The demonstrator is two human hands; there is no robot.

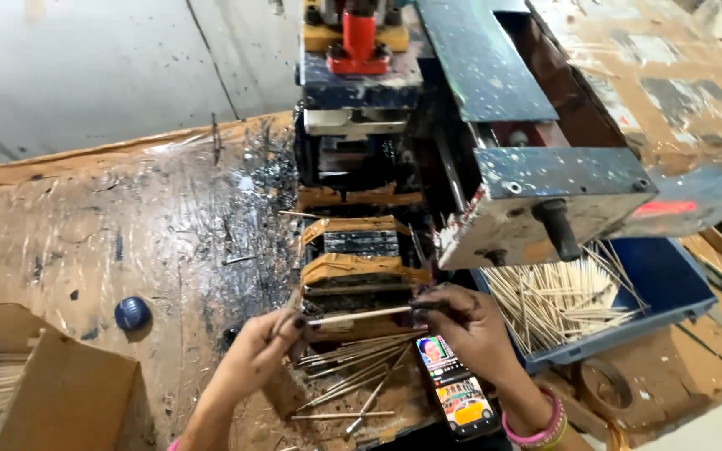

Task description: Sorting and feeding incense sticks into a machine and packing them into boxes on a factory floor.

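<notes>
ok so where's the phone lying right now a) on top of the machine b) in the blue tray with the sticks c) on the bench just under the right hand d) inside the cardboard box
c: the phone, its screen lit, lies flat on the bench just below the right hand, which with the left hand holds a thin stick; the blue tray holds only sticks.

Both forearms are bare, no sleeves showing. The right hand [470, 327] wears pink and yellow bangles at the wrist (several stacked); the left hand [262, 351] shows dark-painted fingernails.
</notes>
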